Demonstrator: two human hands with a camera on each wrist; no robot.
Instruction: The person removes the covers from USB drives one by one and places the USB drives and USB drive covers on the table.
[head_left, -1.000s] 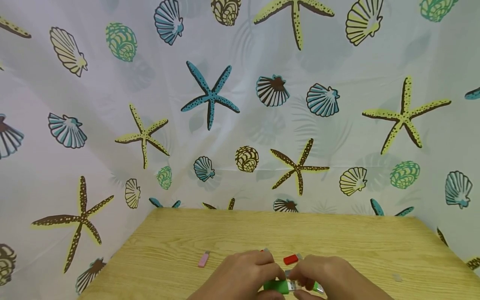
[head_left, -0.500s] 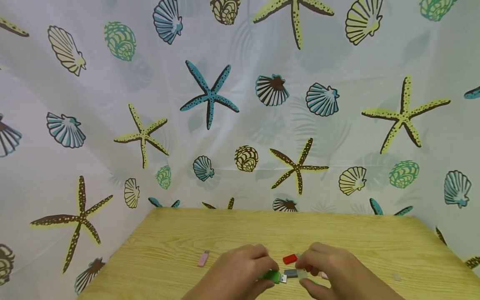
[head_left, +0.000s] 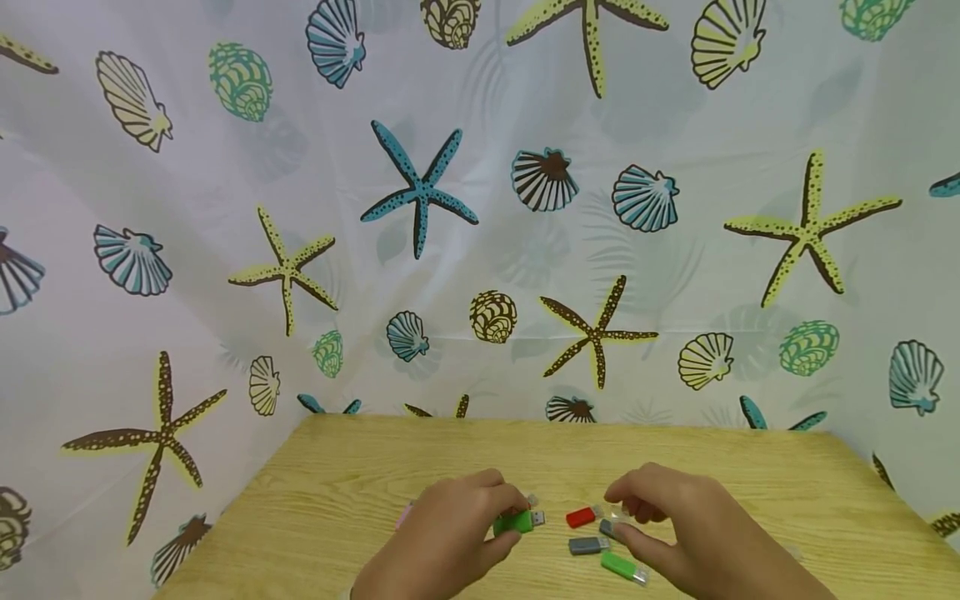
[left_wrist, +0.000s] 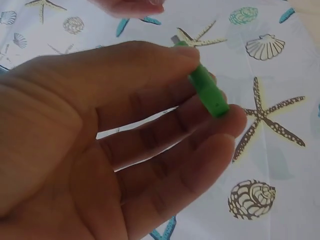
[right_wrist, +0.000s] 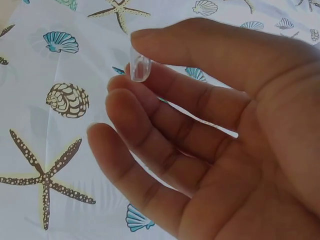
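My left hand [head_left: 453, 533] pinches a green USB stick [head_left: 515, 522] between thumb and fingers. Its metal plug is bare and points right. In the left wrist view the stick's green body [left_wrist: 212, 97] shows beyond the thumb. My right hand [head_left: 678, 521] pinches a small clear plastic cap [right_wrist: 140, 69] between thumb and index finger, its other fingers loosely bent. Both hands are raised a little above the table, apart from each other. Below and between them lie a red USB stick [head_left: 581, 517], a grey one [head_left: 587, 546] and a second green one [head_left: 622, 568].
Another grey stick [head_left: 608, 528] is partly covered by the right thumb. A pink stick [head_left: 403, 515] lies mostly hidden behind the left hand. A small clear piece [head_left: 793, 552] lies on the wooden table [head_left: 360, 467] at right. A shell-patterned curtain [head_left: 480, 250] surrounds the table.
My hands, close together before, have moved apart. The left went left and up with the green USB stick; the right went right and up with the clear cap, uncovering sticks between them.
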